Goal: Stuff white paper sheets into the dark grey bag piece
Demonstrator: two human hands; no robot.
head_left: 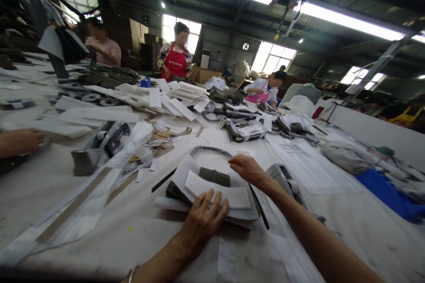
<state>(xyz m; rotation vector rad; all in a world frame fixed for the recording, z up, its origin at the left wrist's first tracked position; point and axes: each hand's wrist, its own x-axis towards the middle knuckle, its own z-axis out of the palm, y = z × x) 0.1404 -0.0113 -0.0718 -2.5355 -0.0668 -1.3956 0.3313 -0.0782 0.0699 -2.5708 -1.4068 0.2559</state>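
My left hand (202, 216) lies flat, fingers spread, on a stack of white cut pieces (217, 192) near the table's front. A dark olive piece (214, 176) shows in the middle of that stack. My right hand (247, 169) rests on the stack's far right edge with fingers curled down on the top white piece; whether it grips it I cannot make out. A thin black strip (163, 180) lies just left of the stack, and another black strip (259, 208) runs along its right side.
A grey tape dispenser (99, 143) stands at the left. Another person's hand (20, 141) rests at the left edge. Piles of white pieces (172, 97) and olive bundles (244, 130) fill the far table. Three people work at the back. A blue cloth (387, 190) lies right.
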